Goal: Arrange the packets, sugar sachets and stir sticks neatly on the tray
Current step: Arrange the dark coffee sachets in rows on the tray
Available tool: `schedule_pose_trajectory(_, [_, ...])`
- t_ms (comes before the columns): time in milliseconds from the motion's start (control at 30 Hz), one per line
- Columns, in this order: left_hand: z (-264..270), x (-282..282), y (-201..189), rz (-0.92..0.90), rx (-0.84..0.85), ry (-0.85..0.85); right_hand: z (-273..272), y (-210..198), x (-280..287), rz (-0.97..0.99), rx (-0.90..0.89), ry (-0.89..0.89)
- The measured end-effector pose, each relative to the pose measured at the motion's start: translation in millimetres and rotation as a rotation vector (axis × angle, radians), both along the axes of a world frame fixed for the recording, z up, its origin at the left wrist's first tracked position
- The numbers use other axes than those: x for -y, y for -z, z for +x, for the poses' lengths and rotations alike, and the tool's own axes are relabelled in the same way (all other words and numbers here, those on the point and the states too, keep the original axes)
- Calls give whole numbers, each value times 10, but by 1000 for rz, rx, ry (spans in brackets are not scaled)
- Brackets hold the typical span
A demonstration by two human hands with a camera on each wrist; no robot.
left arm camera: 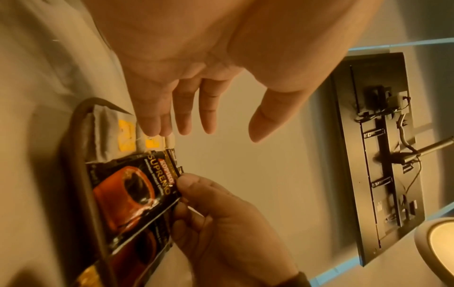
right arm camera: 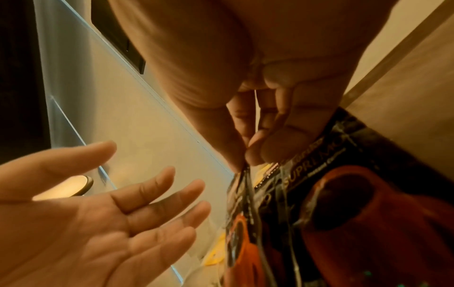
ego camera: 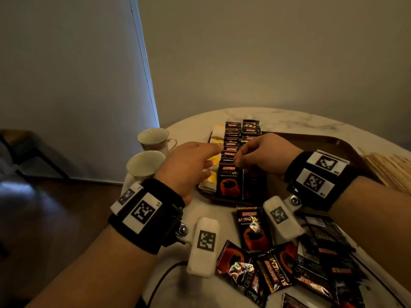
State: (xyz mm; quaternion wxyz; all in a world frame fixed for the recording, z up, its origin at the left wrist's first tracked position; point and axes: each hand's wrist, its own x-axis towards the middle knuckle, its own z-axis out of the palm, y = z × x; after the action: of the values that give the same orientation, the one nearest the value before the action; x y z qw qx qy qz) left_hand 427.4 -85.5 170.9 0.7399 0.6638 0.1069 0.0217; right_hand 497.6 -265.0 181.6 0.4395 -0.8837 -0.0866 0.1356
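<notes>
Clearly the right hand (ego camera: 260, 154) is pinching the top edge of a coffee packet (ego camera: 253, 183) between thumb and fingertips, seemingly to slot it upright at the near end of the second packet row. That packet sits directly under the hand, just beside the front packet (ego camera: 229, 182) of the first row. Loose and holding nothing, the left hand (ego camera: 189, 165) hovers with straight fingers over the pale sugar sachets (ego camera: 211, 176), probably ready to steady the rows. Both rows stand overlapped along the left side of the brown tray (ego camera: 329, 143), likely so each label shows. Outward, loose packets (ego camera: 273, 270) lie scattered on the desk (ego camera: 289, 118) nearest the person, well apart from the pinching hand. Stir sticks (ego camera: 389, 170) lie right of the tray; 2 cups (ego camera: 146, 163) stand left.
</notes>
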Motion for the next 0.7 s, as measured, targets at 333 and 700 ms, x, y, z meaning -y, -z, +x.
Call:
schedule_pose_trajectory(333, [-6, 78, 18, 83, -2, 61, -102, 48, 161, 245, 38, 255])
schedule_pose_trajectory(700, [123, 231, -104, 171, 26, 100, -540, 100, 219, 764, -280, 400])
